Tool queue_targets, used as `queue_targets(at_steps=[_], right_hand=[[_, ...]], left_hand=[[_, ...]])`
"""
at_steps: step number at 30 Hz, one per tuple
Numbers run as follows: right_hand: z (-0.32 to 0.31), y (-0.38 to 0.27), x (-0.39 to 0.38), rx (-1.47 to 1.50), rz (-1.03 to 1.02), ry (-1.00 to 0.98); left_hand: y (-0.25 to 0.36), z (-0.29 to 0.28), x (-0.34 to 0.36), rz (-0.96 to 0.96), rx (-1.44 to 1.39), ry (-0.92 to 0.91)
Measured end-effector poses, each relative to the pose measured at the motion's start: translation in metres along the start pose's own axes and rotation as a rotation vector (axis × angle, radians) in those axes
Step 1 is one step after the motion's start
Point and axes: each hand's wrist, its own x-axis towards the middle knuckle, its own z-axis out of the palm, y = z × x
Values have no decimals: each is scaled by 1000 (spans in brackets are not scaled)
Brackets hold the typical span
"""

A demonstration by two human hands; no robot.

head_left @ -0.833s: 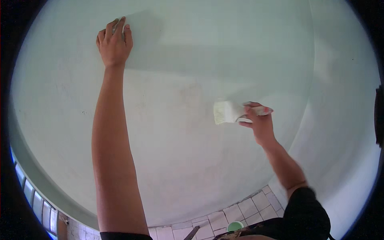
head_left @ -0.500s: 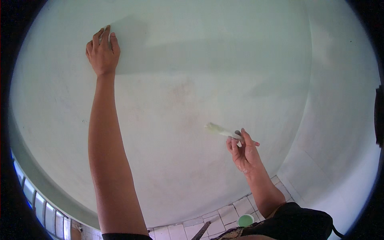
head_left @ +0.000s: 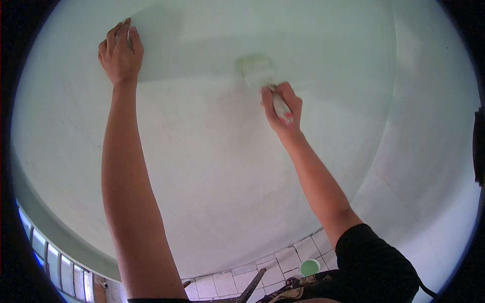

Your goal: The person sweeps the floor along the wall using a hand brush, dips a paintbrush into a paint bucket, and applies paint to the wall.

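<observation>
My left hand [head_left: 120, 55] rests high on the pale green wall [head_left: 202, 141], fingers bent and apart, fingertips against it. My right hand [head_left: 280, 108] grips the handle of a wide paintbrush [head_left: 252, 65], white with pinkish marks at the end. The pale greenish bristles are raised toward the upper middle of the wall, blurred, and appear to touch it. Paler, blotchy patches show below the brush.
A wall corner runs down the right, beside a lighter side wall [head_left: 424, 177]. At the bottom are white floor tiles [head_left: 222, 283], a container of green liquid [head_left: 309, 267] and a dark slanting bar [head_left: 252, 284]. A barred window [head_left: 60, 267] shows at lower left.
My right hand and brush have swung up and slightly left, from low at the right to the upper middle. My left hand has shifted left, and slightly upward since the middle frame.
</observation>
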Motion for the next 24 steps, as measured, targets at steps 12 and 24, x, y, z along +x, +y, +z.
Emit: queue_targets(at_steps=[12, 24], right_hand=[[-9, -58, 39, -70, 713, -58], [10, -30, 36, -40, 253, 96]], left_hand=[[-2, 1, 2, 58, 134, -15], [-2, 5, 0, 108, 122, 33]])
